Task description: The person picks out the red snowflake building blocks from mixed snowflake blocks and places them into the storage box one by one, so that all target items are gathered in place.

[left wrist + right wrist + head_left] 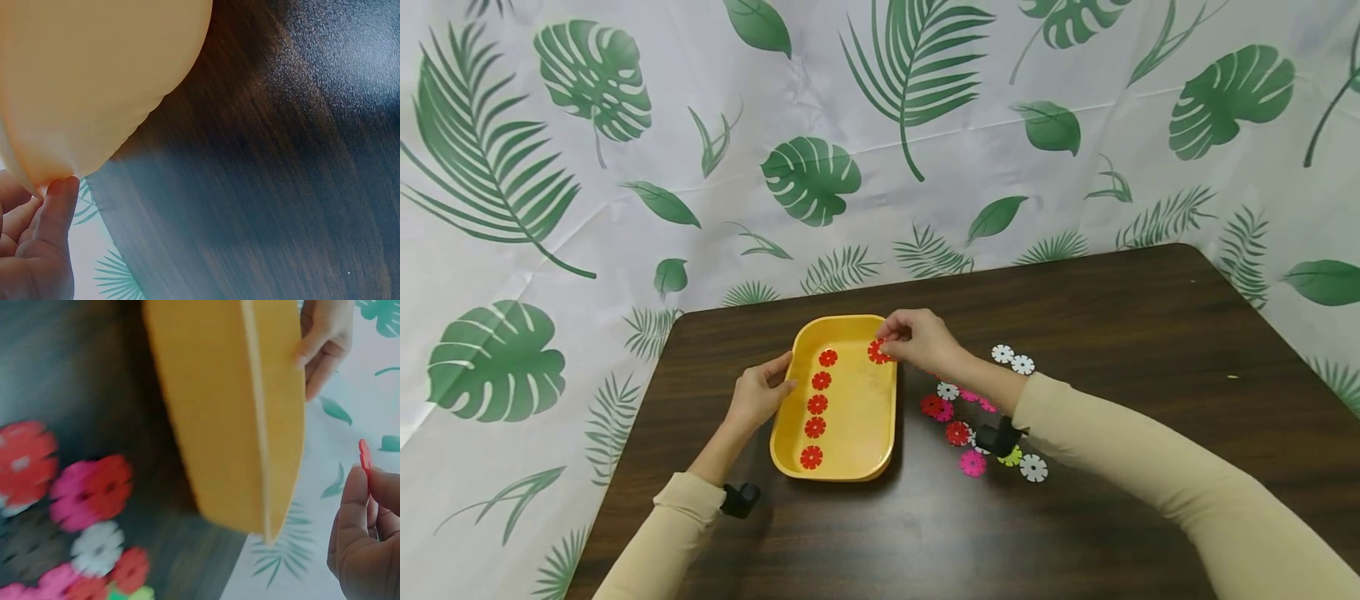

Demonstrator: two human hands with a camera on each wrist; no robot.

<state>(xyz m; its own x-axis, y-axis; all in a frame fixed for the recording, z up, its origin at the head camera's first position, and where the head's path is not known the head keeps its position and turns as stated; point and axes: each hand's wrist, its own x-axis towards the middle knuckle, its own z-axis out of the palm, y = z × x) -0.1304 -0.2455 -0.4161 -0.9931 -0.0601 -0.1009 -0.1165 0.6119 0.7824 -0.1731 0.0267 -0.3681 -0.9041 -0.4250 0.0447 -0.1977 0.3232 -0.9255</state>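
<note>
A yellow plastic tray (850,425) has a column of several red notched discs (817,404) along its left side. My left hand (758,392) grips the tray's left rim, with the thumb inside and the fingers outside; in the left wrist view, fingertips (59,186) press the tray's wall. Over the tray's far right corner, my right hand (922,337) pinches another red notched disc (877,351) between thumb and fingertips. The right wrist view shows this red disc (365,455) edge-on, raised above the rim.
Right of the tray, partly under the right forearm, lie loose notched discs in pink (973,463), white (1033,468), red (957,432) and yellow-green (1012,456). The dark wooden table (1112,350) backs onto a leaf-print cloth (940,192).
</note>
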